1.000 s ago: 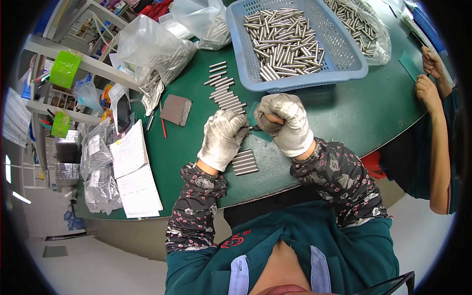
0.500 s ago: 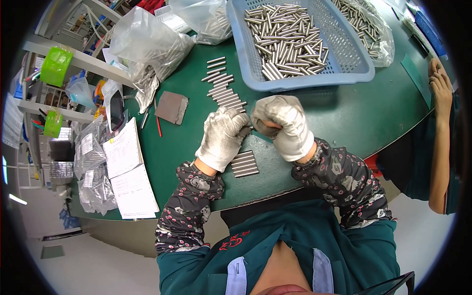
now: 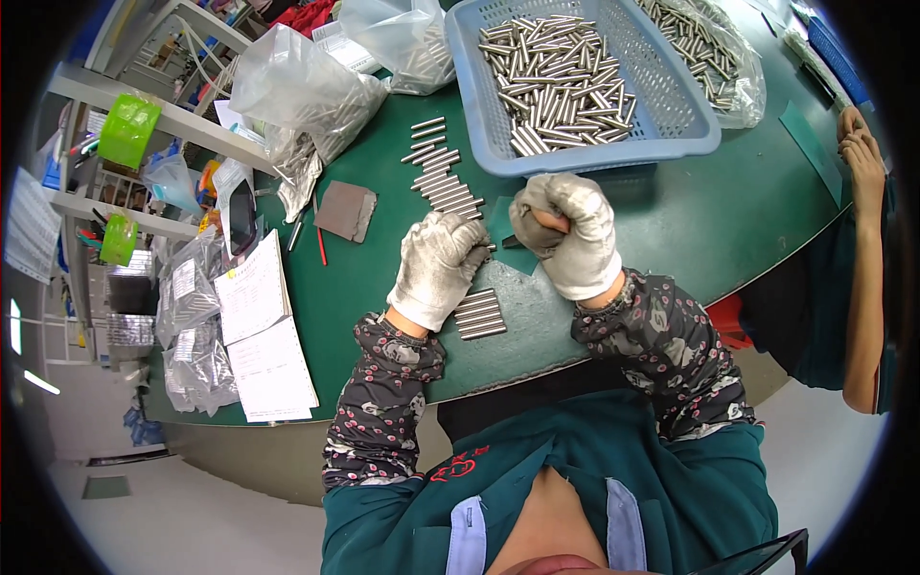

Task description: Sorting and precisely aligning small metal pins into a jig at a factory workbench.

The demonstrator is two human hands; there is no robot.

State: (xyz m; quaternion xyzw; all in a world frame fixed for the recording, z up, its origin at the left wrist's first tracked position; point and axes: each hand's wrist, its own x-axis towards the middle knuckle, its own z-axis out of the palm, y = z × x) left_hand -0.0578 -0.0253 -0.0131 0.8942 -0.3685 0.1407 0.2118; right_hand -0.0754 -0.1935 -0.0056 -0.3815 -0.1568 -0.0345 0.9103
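Observation:
Both of my hands wear whitish work gloves over a green table (image 3: pixel 728 220). My left hand (image 3: pixel 439 266) is curled around a short metal rod whose end shows by the fingertips. My right hand (image 3: pixel 565 230) is a closed fist gripping a small dark tool, its tip pointing toward the left hand. A short row of finished metal rods (image 3: pixel 479 314) lies just below my left hand. A longer row of rods (image 3: pixel 443 177) runs up the table from my hands toward a blue basket (image 3: pixel 671 134) full of loose rods.
Clear plastic bags (image 3: pixel 307 91) with rods sit at the back left. A grey sanding pad (image 3: pixel 345 211), a red pen and paper sheets (image 3: pixel 259 335) lie left. Another person's arm (image 3: pixel 867 240) rests at the right edge. A shelf with green tape rolls (image 3: pixel 125 129) stands far left.
My hands stayed together, the right fist turning slightly over the rod held by the left. The other person's hands at the right edge shifted.

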